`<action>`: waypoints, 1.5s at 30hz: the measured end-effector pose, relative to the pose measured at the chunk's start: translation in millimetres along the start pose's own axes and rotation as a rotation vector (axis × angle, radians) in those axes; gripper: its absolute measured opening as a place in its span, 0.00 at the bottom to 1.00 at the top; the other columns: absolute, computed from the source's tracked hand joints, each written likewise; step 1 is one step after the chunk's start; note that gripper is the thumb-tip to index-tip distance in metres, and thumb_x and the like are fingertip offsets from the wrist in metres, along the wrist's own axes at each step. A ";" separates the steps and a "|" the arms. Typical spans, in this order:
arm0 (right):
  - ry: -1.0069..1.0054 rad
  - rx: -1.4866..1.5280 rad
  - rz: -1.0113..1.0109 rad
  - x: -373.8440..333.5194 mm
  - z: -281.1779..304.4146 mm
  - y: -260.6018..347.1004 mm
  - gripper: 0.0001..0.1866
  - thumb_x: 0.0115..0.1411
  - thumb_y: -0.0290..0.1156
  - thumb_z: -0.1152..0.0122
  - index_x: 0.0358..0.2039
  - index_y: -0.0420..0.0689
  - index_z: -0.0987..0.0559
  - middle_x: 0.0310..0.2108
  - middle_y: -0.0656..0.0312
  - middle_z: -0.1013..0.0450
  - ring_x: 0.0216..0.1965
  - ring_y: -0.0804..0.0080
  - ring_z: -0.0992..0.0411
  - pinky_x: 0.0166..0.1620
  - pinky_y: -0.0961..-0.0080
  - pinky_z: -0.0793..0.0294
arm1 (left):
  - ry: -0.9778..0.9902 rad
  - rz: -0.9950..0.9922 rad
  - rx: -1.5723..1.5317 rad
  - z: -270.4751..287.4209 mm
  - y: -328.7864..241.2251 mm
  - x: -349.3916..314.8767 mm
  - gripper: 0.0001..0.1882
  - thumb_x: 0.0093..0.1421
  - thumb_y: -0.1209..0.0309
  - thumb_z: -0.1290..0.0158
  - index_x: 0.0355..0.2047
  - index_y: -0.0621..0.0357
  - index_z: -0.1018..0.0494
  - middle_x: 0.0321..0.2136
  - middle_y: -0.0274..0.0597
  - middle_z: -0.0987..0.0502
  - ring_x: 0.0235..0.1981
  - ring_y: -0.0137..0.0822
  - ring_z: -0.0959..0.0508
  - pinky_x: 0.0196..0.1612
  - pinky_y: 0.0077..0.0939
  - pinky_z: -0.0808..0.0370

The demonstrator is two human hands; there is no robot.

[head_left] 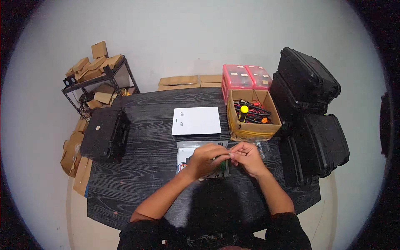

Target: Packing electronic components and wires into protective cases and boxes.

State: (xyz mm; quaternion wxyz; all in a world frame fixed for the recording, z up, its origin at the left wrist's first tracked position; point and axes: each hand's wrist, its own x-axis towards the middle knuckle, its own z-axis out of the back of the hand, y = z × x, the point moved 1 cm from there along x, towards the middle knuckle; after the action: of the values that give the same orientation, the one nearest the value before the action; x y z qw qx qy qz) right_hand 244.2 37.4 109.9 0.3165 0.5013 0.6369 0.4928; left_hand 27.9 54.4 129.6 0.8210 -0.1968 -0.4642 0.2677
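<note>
My left hand [204, 159] and my right hand [248, 158] meet at the fingertips over an open metal tray [182, 146]. Both are closed in a pinch, and whatever sits between the fingers is too small to make out. Inside the tray, partly covered by my left hand, are coloured wires [181, 167] and a green circuit board [223, 164]. Just beyond it lies a white box-shaped cover [196, 121] with small round holes in its top. Small clear plastic bags [263, 149] rest beside my right hand.
A cardboard box [253, 132] of cables and a yellow-capped screwdriver [243, 113] stands at the back right, before pink-edged drawers [237, 77]. Black hard cases [308, 83] are stacked at the right. Another black case [104, 135] sits at the left, near a shelf [93, 82] with cartons.
</note>
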 end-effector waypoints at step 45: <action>0.190 -0.623 0.037 6.4 3.1 -16.7 0.11 0.70 0.34 0.35 0.43 0.37 0.16 0.28 0.74 0.27 0.29 0.88 0.36 0.33 0.85 0.35 | 0.561 0.505 0.049 71.8 90.0 -19.2 0.06 0.53 0.80 0.40 0.32 0.64 0.18 0.23 0.37 0.19 0.26 0.24 0.24 0.34 0.26 0.24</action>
State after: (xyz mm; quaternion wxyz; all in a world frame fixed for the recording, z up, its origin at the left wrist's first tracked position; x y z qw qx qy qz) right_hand 239.6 44.2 93.8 0.3848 0.3436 0.4728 0.7144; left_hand -65.7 117.9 100.8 0.8289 -0.3510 -0.1517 0.4083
